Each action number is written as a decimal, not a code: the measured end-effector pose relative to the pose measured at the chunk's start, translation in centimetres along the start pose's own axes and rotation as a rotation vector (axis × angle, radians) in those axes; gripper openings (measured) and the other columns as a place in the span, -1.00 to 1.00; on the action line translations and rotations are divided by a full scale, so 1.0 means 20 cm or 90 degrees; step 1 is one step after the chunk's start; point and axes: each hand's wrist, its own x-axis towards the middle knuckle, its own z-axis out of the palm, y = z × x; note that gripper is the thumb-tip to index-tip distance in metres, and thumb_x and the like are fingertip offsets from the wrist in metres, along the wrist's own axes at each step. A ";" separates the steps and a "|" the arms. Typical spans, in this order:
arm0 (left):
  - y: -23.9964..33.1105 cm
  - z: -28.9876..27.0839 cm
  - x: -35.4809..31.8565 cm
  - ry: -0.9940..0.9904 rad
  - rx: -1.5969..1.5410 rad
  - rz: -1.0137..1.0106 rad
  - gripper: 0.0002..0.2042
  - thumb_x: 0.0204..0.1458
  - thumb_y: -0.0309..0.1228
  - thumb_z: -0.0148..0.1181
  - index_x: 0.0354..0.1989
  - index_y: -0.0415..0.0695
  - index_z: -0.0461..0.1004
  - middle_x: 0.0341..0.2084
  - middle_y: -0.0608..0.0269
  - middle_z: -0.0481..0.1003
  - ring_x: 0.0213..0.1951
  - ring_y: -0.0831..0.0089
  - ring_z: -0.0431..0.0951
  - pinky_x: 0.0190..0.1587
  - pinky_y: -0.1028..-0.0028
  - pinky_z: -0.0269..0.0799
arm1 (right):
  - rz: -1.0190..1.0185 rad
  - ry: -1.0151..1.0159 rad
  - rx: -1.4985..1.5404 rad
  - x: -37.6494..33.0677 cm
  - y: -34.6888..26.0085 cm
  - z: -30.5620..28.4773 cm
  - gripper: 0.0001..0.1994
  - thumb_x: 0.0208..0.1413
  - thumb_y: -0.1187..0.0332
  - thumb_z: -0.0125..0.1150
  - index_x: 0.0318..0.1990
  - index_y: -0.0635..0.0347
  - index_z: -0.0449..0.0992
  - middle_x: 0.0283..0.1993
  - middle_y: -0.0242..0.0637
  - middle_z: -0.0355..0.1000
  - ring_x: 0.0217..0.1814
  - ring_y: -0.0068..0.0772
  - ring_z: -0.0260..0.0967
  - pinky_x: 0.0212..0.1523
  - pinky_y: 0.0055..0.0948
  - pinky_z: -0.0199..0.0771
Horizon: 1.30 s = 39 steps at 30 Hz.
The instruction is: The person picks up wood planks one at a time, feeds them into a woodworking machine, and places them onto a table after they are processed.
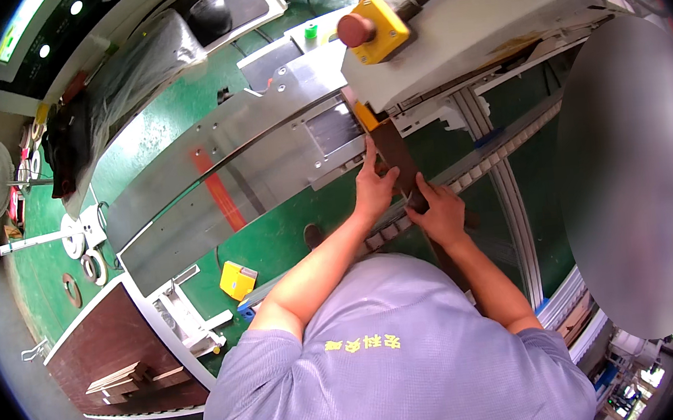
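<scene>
A long, narrow dark brown board (398, 157) runs from the machine's edge back toward my body. My left hand (375, 190) is at the board's left side, its index finger stretched forward along the edge and its thumb against the board. Closer to me, my right hand (440, 212) grips the board from the right, with the thumb on the left of it and part of the fingers hidden. The board's far end meets a yellow guide block (366, 116) at the machine. Its near part passes under my right hand and is partly hidden by my body.
A yellow box with a red emergency button (357, 30) sits on the machine housing (481, 26). To the left stretches a metal table (185, 241) with an orange stripe. A roller rail (500, 141) runs at right. Brown strips lie on a panel (114, 337) at lower left.
</scene>
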 end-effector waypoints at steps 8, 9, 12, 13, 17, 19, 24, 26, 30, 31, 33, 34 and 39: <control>-0.29 0.28 0.33 -0.041 0.157 0.117 -0.18 0.15 -0.56 0.13 0.55 -0.05 -0.18 -0.22 0.13 0.62 -0.27 0.36 0.61 -0.33 0.41 0.58 | -0.001 -0.022 0.023 0.08 0.43 -0.07 -0.16 -0.19 0.06 0.44 0.34 0.10 0.34 -0.05 -0.13 0.55 -0.04 -0.01 0.50 -0.06 -0.09 0.53; -0.29 0.32 0.36 -0.041 0.181 0.103 -0.19 0.15 -0.54 0.13 0.54 -0.09 -0.18 -0.18 0.11 0.61 -0.26 0.31 0.61 -0.32 0.41 0.58 | 0.012 -0.055 0.019 0.11 0.47 -0.11 -0.16 -0.17 0.06 0.44 0.35 0.10 0.33 -0.06 -0.12 0.55 -0.04 -0.01 0.50 -0.05 -0.09 0.53; -0.19 0.51 0.41 -0.062 0.002 0.090 -0.17 0.16 -0.59 0.12 0.55 -0.06 -0.21 -0.07 0.06 0.56 -0.24 0.30 0.60 -0.29 0.35 0.60 | -0.014 -0.027 0.014 0.18 0.65 -0.15 -0.17 -0.12 0.02 0.43 0.35 0.11 0.31 -0.10 -0.10 0.55 -0.08 -0.02 0.51 -0.07 -0.09 0.53; -0.21 0.58 0.47 -0.060 -0.027 0.096 -0.17 0.17 -0.61 0.12 0.56 -0.04 -0.22 -0.04 0.04 0.54 -0.25 0.31 0.59 -0.29 0.33 0.61 | -0.004 -0.011 0.016 0.20 0.73 -0.17 -0.17 -0.14 0.02 0.43 0.34 0.10 0.33 -0.14 -0.08 0.54 -0.10 0.01 0.51 -0.09 -0.06 0.53; -0.07 0.94 0.50 -0.027 0.095 -0.023 -0.34 0.27 -0.55 0.07 0.52 -0.04 -0.01 -0.11 0.14 0.56 -0.22 0.38 0.56 -0.25 0.36 0.61 | 0.057 -0.042 0.012 0.23 0.98 -0.28 -0.18 -0.18 0.00 0.44 0.30 0.11 0.37 -0.22 -0.04 0.53 -0.13 0.11 0.50 -0.12 0.01 0.50; 0.02 0.90 0.60 -0.088 0.140 -0.089 -0.57 0.28 -0.47 0.05 0.33 -0.10 0.28 -0.19 0.17 0.58 -0.20 0.30 0.58 -0.22 0.32 0.59 | 0.051 -0.103 0.028 0.35 0.94 -0.33 -0.23 -0.16 0.04 0.46 0.25 0.15 0.38 -0.11 0.00 0.51 -0.04 0.15 0.48 -0.07 0.04 0.48; 0.01 0.37 0.29 -0.043 0.318 0.279 -0.73 0.19 -0.36 0.15 -0.02 -0.24 0.53 -0.19 0.12 0.62 -0.11 0.21 0.59 -0.01 0.29 0.50 | 0.065 0.035 0.067 0.13 0.80 -0.34 -0.41 0.04 0.26 0.39 0.23 0.20 0.37 0.17 -0.01 0.37 0.16 0.09 0.39 0.09 -0.04 0.46; 0.25 0.15 -0.19 0.129 0.295 0.294 -0.67 0.23 -0.40 0.19 0.14 -0.22 0.50 -0.19 0.20 0.65 -0.15 0.47 0.60 -0.03 0.41 0.52 | -0.064 0.075 0.103 -0.07 0.80 -0.24 -0.50 0.16 0.27 0.29 0.24 0.18 0.40 0.21 -0.04 0.38 0.20 0.04 0.39 0.16 -0.13 0.43; 0.10 -0.73 -1.01 0.588 0.147 0.332 -0.75 0.23 -0.40 0.20 0.03 -0.21 0.54 -0.21 0.25 0.65 -0.17 0.49 0.60 -0.05 0.45 0.51 | -0.070 -0.058 0.271 -0.48 0.47 -0.21 -0.53 0.23 0.34 0.21 0.27 0.27 0.39 0.21 0.03 0.41 0.20 -0.05 0.40 0.21 -0.21 0.37; 0.04 -0.96 -1.22 0.755 0.233 0.296 -0.77 0.23 -0.40 0.19 0.01 -0.19 0.54 -0.22 0.27 0.63 -0.18 0.47 0.60 -0.06 0.47 0.51 | -0.075 -0.090 0.306 -0.53 0.34 -0.24 -0.54 0.24 0.35 0.21 0.27 0.29 0.40 0.19 0.03 0.43 0.18 -0.09 0.41 0.20 -0.24 0.37; -0.29 -1.44 -1.55 1.025 0.099 0.289 -0.71 0.18 -0.31 0.23 0.02 -0.17 0.54 -0.14 0.08 0.63 -0.12 0.28 0.63 -0.02 0.32 0.52 | -0.085 -0.154 0.383 -0.49 0.15 -0.21 -0.55 0.24 0.37 0.20 0.26 0.33 0.41 0.16 0.03 0.45 0.14 -0.18 0.42 0.18 -0.29 0.37; -0.41 -1.57 -1.70 1.157 0.104 0.232 -0.69 0.15 -0.32 0.25 0.01 -0.20 0.52 -0.11 0.04 0.61 -0.11 0.23 0.63 -0.02 0.30 0.51 | -0.106 -0.183 0.391 -0.45 0.10 -0.19 -0.55 0.24 0.38 0.21 0.25 0.34 0.41 0.14 0.02 0.47 0.12 -0.21 0.42 0.17 -0.31 0.38; -0.68 -2.24 -2.29 1.460 -0.070 -0.169 -0.26 -0.02 -0.04 0.42 0.19 -0.32 0.27 0.11 -0.17 0.41 0.13 -0.04 0.45 0.15 0.10 0.40 | -0.225 -0.258 0.380 -0.36 -0.45 -0.11 -0.56 0.18 0.48 0.24 0.21 0.39 0.42 0.00 -0.02 0.53 0.02 -0.28 0.46 0.11 -0.35 0.41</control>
